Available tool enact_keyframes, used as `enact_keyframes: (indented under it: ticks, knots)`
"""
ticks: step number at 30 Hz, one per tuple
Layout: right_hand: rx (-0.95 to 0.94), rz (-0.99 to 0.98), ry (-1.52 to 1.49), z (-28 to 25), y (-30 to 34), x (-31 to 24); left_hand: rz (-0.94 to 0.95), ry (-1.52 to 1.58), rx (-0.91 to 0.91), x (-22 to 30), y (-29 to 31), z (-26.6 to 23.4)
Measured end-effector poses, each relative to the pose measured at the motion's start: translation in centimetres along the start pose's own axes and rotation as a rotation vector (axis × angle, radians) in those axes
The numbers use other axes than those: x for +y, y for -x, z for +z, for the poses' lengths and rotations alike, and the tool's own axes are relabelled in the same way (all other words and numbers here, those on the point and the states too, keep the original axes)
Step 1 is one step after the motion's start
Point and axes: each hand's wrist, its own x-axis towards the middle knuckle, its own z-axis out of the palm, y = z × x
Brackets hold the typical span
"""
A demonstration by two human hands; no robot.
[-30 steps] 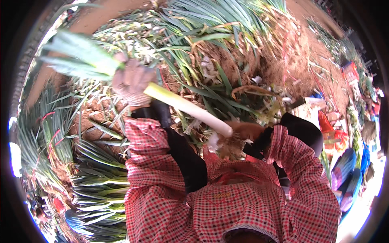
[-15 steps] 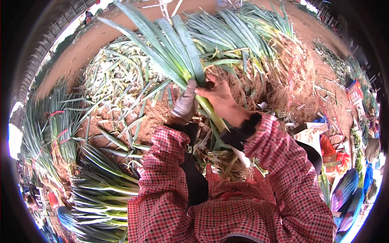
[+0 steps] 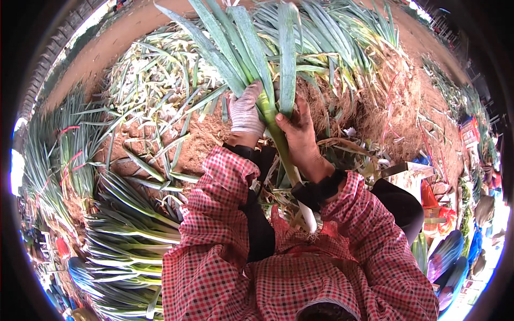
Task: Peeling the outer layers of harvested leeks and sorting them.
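Observation:
A long leek (image 3: 280, 140) slants in front of me, its green leaves fanned away from me and its white, rooted end close to my apron. My left hand (image 3: 247, 112), in a pale knitted glove, is closed around the stalk where the leaves spread. To its right, my bare right hand (image 3: 301, 140) pinches the base of one broad leaf (image 3: 287, 61), which stands apart from the other leaves. The right thumb lies beside the stalk; whether it touches is hard to tell. The right wrist and sleeve partly cover the lower stalk.
Uncleaned leeks (image 3: 334, 48) with brown roots are heaped at the far right. Stripped leaves (image 3: 160, 69) cover the ground at far left. Cleaner leeks (image 3: 134, 241) lie in a row beside my left arm, near red-tied bundles (image 3: 69, 155). A box (image 3: 409, 174) stands at right.
One broad leaf has come away from the leek's fan toward the right, held in my right hand. That hand has moved right and off the left one. The leek's rooted end has swung slightly left.

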Motion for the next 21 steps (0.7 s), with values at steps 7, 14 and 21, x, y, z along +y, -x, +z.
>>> enact_keyframes:
  ticks: [7,14,21]
  knots:
    - [-0.071,-0.029,0.255,-0.9,-0.5,-0.1,0.262,-0.209,0.278,-1.1,-0.8,0.3]
    - [-0.206,-0.025,-0.084,-3.1,3.2,-1.2,0.311,-0.317,0.666,1.6,-1.1,0.8]
    - [0.130,0.189,1.126,-25.1,5.3,-1.9,0.415,0.051,0.230,5.4,-2.7,-3.4]
